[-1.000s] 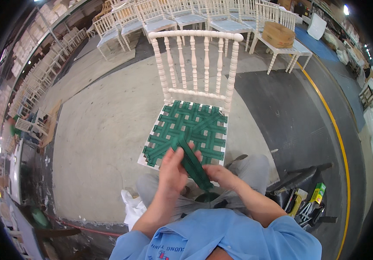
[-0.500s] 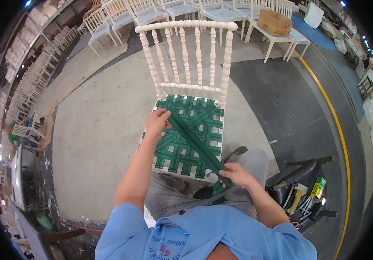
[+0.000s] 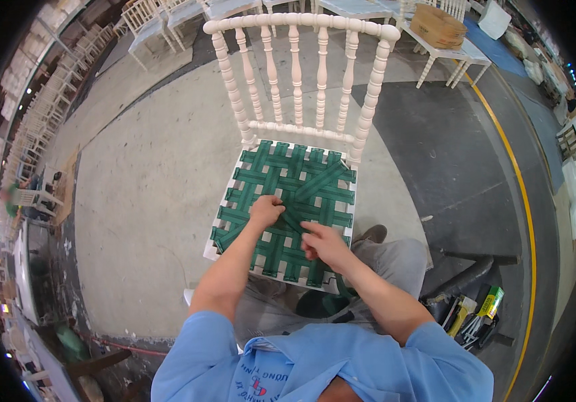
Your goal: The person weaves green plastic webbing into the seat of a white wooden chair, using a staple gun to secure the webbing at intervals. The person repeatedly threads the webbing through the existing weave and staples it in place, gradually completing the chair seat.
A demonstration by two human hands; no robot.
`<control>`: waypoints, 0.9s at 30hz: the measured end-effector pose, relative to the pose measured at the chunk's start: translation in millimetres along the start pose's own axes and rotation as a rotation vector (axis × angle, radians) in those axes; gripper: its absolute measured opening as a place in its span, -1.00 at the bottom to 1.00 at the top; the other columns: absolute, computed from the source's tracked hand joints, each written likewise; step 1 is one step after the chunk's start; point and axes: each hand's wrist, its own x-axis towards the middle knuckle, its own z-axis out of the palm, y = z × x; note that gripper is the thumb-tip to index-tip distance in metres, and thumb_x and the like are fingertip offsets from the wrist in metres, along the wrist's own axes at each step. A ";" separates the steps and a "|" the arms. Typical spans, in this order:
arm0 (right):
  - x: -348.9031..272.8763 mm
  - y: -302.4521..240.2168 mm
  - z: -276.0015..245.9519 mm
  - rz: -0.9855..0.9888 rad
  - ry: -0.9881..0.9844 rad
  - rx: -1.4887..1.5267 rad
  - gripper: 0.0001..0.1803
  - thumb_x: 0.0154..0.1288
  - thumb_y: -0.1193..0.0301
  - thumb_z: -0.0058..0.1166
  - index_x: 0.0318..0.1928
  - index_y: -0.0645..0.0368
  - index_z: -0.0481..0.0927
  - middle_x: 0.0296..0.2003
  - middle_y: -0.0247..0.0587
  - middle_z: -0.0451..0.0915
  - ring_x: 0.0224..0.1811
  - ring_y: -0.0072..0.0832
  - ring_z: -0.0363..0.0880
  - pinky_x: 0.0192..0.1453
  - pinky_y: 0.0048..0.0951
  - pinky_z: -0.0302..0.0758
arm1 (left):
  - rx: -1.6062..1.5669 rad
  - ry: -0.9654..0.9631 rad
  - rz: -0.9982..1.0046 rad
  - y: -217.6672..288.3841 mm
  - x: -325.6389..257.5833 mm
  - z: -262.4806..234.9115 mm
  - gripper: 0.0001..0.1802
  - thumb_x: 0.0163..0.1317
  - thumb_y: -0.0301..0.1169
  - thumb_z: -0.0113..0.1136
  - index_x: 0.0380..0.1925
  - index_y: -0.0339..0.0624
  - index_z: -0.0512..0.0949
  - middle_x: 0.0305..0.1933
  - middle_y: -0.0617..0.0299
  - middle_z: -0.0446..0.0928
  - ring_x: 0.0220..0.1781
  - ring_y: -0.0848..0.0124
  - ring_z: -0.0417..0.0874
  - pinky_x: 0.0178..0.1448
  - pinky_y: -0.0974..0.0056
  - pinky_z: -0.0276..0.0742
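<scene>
Two bare hands work on the green woven seat (image 3: pixel 288 208) of a white wooden chair (image 3: pixel 301 80) that stands on the concrete floor (image 3: pixel 140 201) directly in front of the person. The left hand (image 3: pixel 264 211) is curled into a loose fist, fingers bent under and knuckles up, pressing down on the webbing near the middle of the seat; it seems to pinch a green strap (image 3: pixel 321 181), though the grip itself is hidden beneath the fingers. The right hand (image 3: pixel 325 244) lies just beside it, toward the front edge of the seat, partly open with the fingers extended and slightly spread, fingertips touching the webbing where a loose diagonal strap crosses the weave. That strap runs from between the hands up toward the seat's far right corner, lying on top of the other bands. Whether the right hand actually grasps it cannot be told. Both forearms come out of light blue sleeves (image 3: pixel 221 348). Grey trousers (image 3: pixel 402 258) show beneath the seat's front edge, and a cluster of small tools (image 3: pixel 472 318) lies on the floor to the person's right.
</scene>
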 end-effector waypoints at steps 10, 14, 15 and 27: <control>108.2 23.2 46.8 0.353 -0.017 1.056 -0.44 0.59 -0.17 -0.14 0.18 0.05 0.35 -0.38 -0.30 0.58 -0.51 -0.48 0.51 -0.32 -0.28 0.58 | -0.041 0.027 -0.048 -0.4 16.4 -2.4 -0.70 0.32 -0.25 0.21 -0.10 -0.18 0.74 -0.42 0.07 0.75 -0.45 0.25 0.77 -0.22 0.17 0.68; 132.7 24.3 48.4 0.385 0.269 1.281 -0.20 0.43 -0.33 -0.01 0.02 0.30 0.42 -0.42 -0.31 0.56 -0.48 -0.49 0.53 -0.29 -0.40 0.59 | 0.235 -0.217 -0.217 37.1 51.6 -12.4 -0.77 0.32 -0.38 0.15 -0.20 -0.16 0.76 -0.41 0.10 0.77 -0.37 0.27 0.81 -0.19 0.15 0.71; 137.3 25.5 47.9 0.374 0.228 1.354 -0.18 0.42 -0.33 0.00 0.03 0.31 0.41 -0.41 -0.31 0.56 -0.47 -0.49 0.53 -0.28 -0.41 0.60 | 0.313 -0.301 -0.295 44.4 59.3 -17.5 -0.81 0.28 -0.40 0.21 -0.25 -0.15 0.78 -0.37 0.09 0.78 -0.28 0.26 0.84 -0.14 0.13 0.72; 150.5 34.6 22.4 0.440 -0.172 1.463 -0.01 0.26 -0.48 0.02 0.08 0.33 0.35 -0.38 -0.33 0.57 -0.47 -0.54 0.53 -0.34 -0.46 0.63 | 0.379 -0.598 -0.398 52.0 84.5 -18.4 -0.71 0.47 -0.34 0.05 0.00 -0.07 0.73 -0.36 0.24 0.77 -0.41 0.35 0.75 -0.28 0.17 0.70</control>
